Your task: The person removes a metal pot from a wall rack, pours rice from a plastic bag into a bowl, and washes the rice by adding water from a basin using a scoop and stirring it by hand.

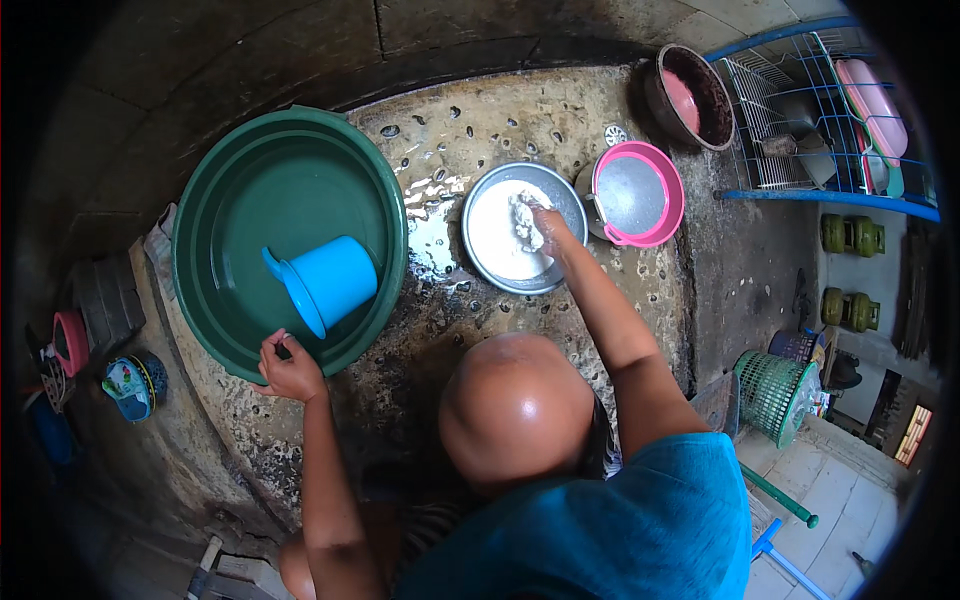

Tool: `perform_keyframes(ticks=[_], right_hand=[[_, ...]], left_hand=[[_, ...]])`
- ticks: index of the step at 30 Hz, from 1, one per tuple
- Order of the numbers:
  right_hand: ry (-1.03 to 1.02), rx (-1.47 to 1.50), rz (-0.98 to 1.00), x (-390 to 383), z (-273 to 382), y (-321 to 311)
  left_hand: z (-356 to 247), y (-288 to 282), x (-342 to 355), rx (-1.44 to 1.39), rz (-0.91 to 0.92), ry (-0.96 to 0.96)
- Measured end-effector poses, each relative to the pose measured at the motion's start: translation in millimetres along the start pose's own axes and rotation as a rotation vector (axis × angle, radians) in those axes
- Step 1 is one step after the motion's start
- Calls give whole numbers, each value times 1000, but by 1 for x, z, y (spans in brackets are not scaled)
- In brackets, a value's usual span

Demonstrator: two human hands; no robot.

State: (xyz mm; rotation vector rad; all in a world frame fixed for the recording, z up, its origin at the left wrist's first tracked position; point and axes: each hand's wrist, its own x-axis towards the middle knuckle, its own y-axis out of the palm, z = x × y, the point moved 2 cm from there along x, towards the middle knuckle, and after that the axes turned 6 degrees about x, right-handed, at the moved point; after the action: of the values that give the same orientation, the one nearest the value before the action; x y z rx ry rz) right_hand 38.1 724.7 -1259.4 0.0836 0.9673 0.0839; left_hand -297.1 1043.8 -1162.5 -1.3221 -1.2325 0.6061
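A: Where is the right hand (553,228)?

B: It is inside the round metal pan (500,262) on the wet stone floor (470,130). Its fingers are closed on a white soapy scrubber (526,218), pressed on the pan's bottom

A: And the left hand (290,368)?

B: It is on the near rim of the big green basin (240,170). Its fingers are curled shut on the edge

A: What is in the basin?

B: A blue plastic cup (328,282) lies on its side there

A: What is beside the pan?

B: A pink pot (638,193) is just to its right. A dark bowl (690,97) is behind that, near a blue wire rack (830,120) with dishes

A: Anything else?

B: A green basket (775,395) stands far to the right
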Motion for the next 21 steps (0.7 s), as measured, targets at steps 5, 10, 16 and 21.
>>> perform_keyframes(ticks=[5,10,16,21], right_hand=[[-171,-118,48,-35,38,-11],[-329,-280,7,-55,55,-17],[-373,-306,22,-80,66,-9],[-390,-297,12,-73,62,-16]], left_hand=[[-8,3,-2,3,120,-39],[-12,2,-2,-3,114,-47],[-9,3,-2,-27,77,-45],[-9,4,-2,-23,70,-38]])
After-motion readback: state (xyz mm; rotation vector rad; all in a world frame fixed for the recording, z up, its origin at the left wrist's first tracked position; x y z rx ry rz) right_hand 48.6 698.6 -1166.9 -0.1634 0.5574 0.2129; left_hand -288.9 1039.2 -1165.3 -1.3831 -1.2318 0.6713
